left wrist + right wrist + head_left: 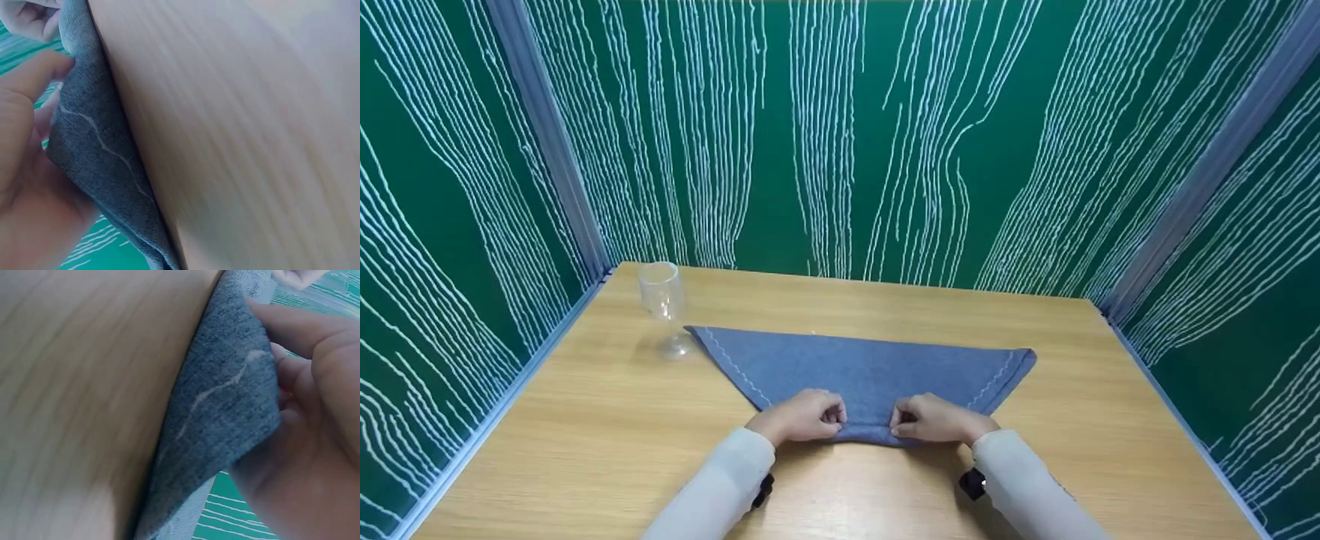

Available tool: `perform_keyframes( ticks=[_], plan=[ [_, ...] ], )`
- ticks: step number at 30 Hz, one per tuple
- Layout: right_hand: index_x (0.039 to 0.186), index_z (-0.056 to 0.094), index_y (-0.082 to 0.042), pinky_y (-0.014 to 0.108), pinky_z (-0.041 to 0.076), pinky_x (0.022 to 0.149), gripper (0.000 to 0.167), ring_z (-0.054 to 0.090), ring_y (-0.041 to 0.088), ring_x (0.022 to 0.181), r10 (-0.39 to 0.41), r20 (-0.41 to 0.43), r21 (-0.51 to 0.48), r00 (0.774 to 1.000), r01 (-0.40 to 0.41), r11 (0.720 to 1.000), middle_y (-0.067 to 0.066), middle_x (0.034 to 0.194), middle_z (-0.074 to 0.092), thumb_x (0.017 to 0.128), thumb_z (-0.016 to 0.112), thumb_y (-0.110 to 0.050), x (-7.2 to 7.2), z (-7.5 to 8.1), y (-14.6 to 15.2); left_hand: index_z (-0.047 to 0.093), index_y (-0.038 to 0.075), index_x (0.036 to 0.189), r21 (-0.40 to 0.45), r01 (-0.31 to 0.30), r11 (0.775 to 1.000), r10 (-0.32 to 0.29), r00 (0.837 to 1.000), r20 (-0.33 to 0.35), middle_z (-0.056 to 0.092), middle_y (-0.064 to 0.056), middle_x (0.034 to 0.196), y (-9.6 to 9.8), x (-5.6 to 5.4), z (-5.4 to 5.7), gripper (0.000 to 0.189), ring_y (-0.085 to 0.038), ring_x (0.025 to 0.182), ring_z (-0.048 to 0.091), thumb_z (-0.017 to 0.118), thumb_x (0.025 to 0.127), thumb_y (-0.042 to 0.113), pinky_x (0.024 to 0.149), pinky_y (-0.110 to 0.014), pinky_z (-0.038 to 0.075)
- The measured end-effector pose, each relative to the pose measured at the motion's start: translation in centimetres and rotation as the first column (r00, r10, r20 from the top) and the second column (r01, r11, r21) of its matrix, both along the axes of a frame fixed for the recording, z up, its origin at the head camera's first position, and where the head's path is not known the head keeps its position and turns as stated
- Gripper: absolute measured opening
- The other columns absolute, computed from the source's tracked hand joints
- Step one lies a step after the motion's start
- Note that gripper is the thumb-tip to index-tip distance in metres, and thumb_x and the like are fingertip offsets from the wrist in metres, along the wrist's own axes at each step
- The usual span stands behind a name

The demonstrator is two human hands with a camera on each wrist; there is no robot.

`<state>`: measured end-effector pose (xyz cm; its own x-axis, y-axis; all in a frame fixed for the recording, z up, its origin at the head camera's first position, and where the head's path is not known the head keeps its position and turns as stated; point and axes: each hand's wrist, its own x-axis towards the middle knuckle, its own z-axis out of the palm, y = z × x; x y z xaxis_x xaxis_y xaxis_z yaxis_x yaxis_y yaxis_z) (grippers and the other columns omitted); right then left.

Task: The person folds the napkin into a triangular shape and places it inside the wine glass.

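Note:
A blue-grey cloth [855, 367] with wavy light stitching near its slanted sides lies on the table. Its long edge is at the back, and its near edge is rolled or folded over. At the left of that near edge, my left hand [808, 415] pinches the fold; thumb and fingers also show on the cloth [95, 129] in the left wrist view. Opposite it, my right hand [934, 418] pinches the same fold a short way to the right. In the right wrist view its thumb presses the cloth [225, 388]. The fingertips behind the fabric are partly hidden.
A clear stemmed glass [662, 300] stands upright at the back left, close to the cloth's left corner. The wooden table [585, 435] is bordered by green panels [825, 150] with white wavy lines at the back and both sides.

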<state>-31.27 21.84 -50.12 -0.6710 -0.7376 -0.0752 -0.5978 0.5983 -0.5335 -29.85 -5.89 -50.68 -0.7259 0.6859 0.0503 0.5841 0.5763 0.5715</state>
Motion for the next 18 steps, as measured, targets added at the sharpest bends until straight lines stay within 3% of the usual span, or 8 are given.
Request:
perform_keyframes(
  ticks=[10, 18],
  plan=[
    [0.088, 0.067, -0.018, 0.026, 0.045, 0.066, 0.01, 0.052, 0.004, 0.071, -0.036, 0.134, 0.041, 0.99, 0.031, 0.999, -0.013, 0.081, 0.061, 0.096, 0.069, -0.025, 0.2, -0.1, 0.0, 0.071, 0.011, 0.095, -0.008, 0.041, 0.999, -0.041, 0.999, 0.001, 0.066, 0.003, 0.091, -0.2, 0.8, 0.0, 0.008, -0.006, 0.084, 0.061, 0.069, 0.091, 0.005, 0.077, -0.019, 0.051],
    [0.088, 0.069, -0.017, 0.023, 0.042, 0.063, 0.01, 0.051, 0.004, 0.068, -0.037, 0.219, 0.044, 0.975, 0.028, 0.999, -0.012, 0.08, 0.062, 0.095, 0.07, -0.023, 1.3, 0.2, -0.1, 0.074, 0.01, 0.094, -0.013, 0.095, 0.995, -0.095, 0.995, -0.004, 0.068, 0.006, 0.088, -0.2, 2.0, 0.3, 0.007, 0.0, 0.079, 0.058, 0.068, 0.091, 0.008, 0.074, -0.015, 0.049]
  ],
)
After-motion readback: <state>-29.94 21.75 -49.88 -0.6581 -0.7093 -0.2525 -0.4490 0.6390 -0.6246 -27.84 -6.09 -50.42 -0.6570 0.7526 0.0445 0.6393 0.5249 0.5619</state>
